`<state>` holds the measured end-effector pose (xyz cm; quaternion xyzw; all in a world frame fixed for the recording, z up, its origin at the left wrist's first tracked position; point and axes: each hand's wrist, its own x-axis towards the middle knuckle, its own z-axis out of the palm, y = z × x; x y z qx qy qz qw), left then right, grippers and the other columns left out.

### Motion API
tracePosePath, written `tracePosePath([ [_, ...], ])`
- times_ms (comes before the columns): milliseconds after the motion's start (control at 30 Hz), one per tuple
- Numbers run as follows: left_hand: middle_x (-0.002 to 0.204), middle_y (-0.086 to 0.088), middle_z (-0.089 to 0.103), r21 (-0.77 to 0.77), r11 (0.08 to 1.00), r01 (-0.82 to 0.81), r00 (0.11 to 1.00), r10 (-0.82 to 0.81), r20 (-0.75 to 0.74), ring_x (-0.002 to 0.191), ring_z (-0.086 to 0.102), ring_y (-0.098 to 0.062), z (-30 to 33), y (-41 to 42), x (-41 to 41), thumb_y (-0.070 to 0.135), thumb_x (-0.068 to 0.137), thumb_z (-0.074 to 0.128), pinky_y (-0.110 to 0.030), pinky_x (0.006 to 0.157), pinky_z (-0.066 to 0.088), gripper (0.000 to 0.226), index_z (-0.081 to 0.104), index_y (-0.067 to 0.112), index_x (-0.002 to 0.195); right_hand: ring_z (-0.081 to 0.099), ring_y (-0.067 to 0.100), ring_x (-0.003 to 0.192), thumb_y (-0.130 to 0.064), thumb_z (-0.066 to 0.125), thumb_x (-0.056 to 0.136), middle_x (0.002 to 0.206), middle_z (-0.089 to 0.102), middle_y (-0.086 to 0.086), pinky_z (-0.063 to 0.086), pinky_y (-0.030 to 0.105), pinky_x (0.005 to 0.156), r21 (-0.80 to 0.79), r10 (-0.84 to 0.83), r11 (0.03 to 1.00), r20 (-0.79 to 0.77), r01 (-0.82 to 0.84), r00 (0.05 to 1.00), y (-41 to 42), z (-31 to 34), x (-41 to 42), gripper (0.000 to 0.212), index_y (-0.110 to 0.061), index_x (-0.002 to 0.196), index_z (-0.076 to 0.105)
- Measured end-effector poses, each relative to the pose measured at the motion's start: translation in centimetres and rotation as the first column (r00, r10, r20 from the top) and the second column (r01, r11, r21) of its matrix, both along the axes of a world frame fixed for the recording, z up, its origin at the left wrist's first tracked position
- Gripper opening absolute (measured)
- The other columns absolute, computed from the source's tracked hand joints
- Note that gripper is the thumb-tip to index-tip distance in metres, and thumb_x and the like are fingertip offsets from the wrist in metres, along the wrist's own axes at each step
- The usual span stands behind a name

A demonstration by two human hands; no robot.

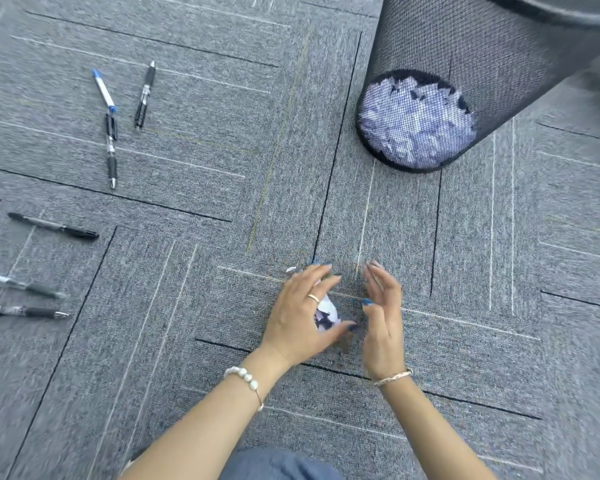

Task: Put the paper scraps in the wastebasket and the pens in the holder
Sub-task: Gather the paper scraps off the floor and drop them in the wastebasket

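Note:
A small heap of white paper scraps (327,315) lies on the grey carpet in front of me. My left hand (300,315) is cupped over it, thumb curving round the near side, and one scrap (291,270) peeks out past the fingers. My right hand (383,317) stands on edge just right of the heap, fingers straight, palm facing the left hand, holding nothing. The black mesh wastebasket (465,53) stands at the upper right, with more scraps in the basket (416,123) showing through its mesh. Several pens lie at the left. No pen holder is in view.
Among the pens are a blue-and-white pen (103,90), a black clicker pen (145,95), a black marker (52,226) and two pens at the left edge (23,310). My knee in blue jeans (278,465) sits at the bottom edge.

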<state>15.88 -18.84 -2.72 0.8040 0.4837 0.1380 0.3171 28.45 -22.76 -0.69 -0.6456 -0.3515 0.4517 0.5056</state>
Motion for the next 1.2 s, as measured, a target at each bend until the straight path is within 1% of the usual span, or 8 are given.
tracePosePath([
  [67, 0.14, 0.001, 0.042, 0.064, 0.998, 0.018, 0.995, -0.011, -0.098, 0.134, 0.027, -0.015, -0.3, 0.0, 0.1, 0.055, 0.08, 0.048, -0.032, 0.111, 0.011, 0.061, 0.046, 0.02, 0.13, 0.036, 0.008, 0.132, -0.007, 0.035, 0.079, 0.144, 0.036, 0.001, 0.028, 0.046, 0.111, -0.009, 0.021, 1.0, 0.026, -0.021, 0.999, 0.2, 0.1, 0.1, 0.051, -0.034, 0.122, 0.039],
  [200, 0.108, 0.001, 0.06, 0.271, 0.962, 0.041, 0.986, 0.005, -0.166, 0.106, 0.04, -0.013, -1.0, -0.2, 0.5, 0.04, 0.078, 0.059, -0.028, 0.091, 0.044, 0.038, 0.059, 0.017, 0.109, 0.034, 0.011, 0.133, -0.021, 0.038, 0.079, 0.143, 0.037, -0.002, 0.028, 0.043, 0.111, 0.014, 0.053, 0.998, 0.088, -0.054, 0.995, 0.4, -0.1, 0.4, 0.048, -0.043, 0.121, 0.04],
  [367, 0.088, -0.001, 0.062, 0.33, 0.938, 0.11, 0.989, -0.071, -0.128, 0.078, 0.049, -0.015, -1.1, -0.1, 0.6, 0.022, 0.084, 0.053, -0.025, 0.068, 0.049, 0.017, 0.059, 0.012, 0.095, 0.034, 0.009, 0.133, -0.024, 0.039, 0.078, 0.142, 0.037, -0.008, 0.028, 0.033, 0.11, 0.021, 0.062, 0.998, 0.108, -0.064, 0.992, 0.4, -0.3, 0.7, 0.045, -0.033, 0.122, 0.042],
  [500, 0.083, -0.003, 0.061, 0.211, 0.968, 0.138, 0.989, -0.125, -0.074, 0.07, 0.054, -0.014, -0.4, 0.8, 0.5, 0.024, 0.092, 0.037, -0.021, 0.063, 0.046, 0.025, 0.057, 0.008, 0.093, 0.037, 0.007, 0.131, -0.026, 0.039, 0.078, 0.138, 0.042, -0.01, 0.031, 0.034, 0.108, -0.017, 0.08, 0.997, 0.16, -0.079, 0.984, 0.5, 0.1, 0.9, 0.043, -0.028, 0.121, 0.046],
  [633, 0.079, 0.003, 0.055, -0.183, 0.962, -0.203, 0.952, 0.237, 0.195, 0.061, 0.049, -0.007, 1.9, 2.5, -0.2, 0.019, 0.095, 0.04, -0.011, 0.054, 0.035, 0.017, 0.054, 0.01, 0.099, 0.048, 0.004, 0.118, -0.027, 0.045, 0.084, 0.129, 0.051, -0.012, 0.039, 0.016, 0.097, -0.102, 0.147, 0.987, 0.264, -0.124, 0.953, 0.9, 0.9, 1.0, 0.03, -0.039, 0.111, 0.05],
  [733, 0.069, 0.007, 0.054, -0.336, 0.868, -0.367, 0.858, 0.455, 0.237, 0.047, 0.04, -0.002, 2.7, 3.8, -1.5, 0.018, 0.096, 0.041, -0.01, 0.04, 0.03, 0.012, 0.053, 0.015, 0.1, 0.056, 0.0, 0.1, -0.033, 0.049, 0.082, 0.111, 0.059, -0.013, 0.049, 0.023, 0.088, -0.178, 0.217, 0.97, 0.344, -0.164, 0.913, 1.3, 1.2, 0.6, 0.022, -0.042, 0.102, 0.052],
  [967, 0.058, 0.003, 0.055, -0.42, 0.855, -0.305, 0.869, 0.43, 0.244, 0.034, 0.03, -0.004, 5.2, 8.0, -4.9, 0.023, 0.097, 0.04, -0.021, 0.038, 0.025, 0.015, 0.052, 0.015, 0.094, 0.059, 0.007, 0.092, -0.027, 0.057, 0.083, 0.093, 0.055, -0.024, 0.053, 0.034, 0.084, -0.292, 0.367, 0.92, 0.405, -0.262, 0.838, 2.2, 1.2, -0.5, 0.016, -0.035, 0.097, 0.057],
  [1200, 0.049, 0.006, 0.037, -0.371, 0.882, -0.291, 0.897, 0.386, 0.214, 0.036, 0.024, -0.007, 7.7, 12.9, -4.2, 0.028, 0.097, 0.04, -0.021, 0.035, 0.02, 0.015, 0.051, 0.019, 0.102, 0.055, 0.008, 0.088, -0.024, 0.06, 0.085, 0.1, 0.065, -0.002, 0.047, 0.025, 0.087, -0.347, 0.452, 0.888, 0.534, -0.303, 0.714, 4.5, 1.8, -2.4, 0.02, -0.019, 0.104, 0.066],
])
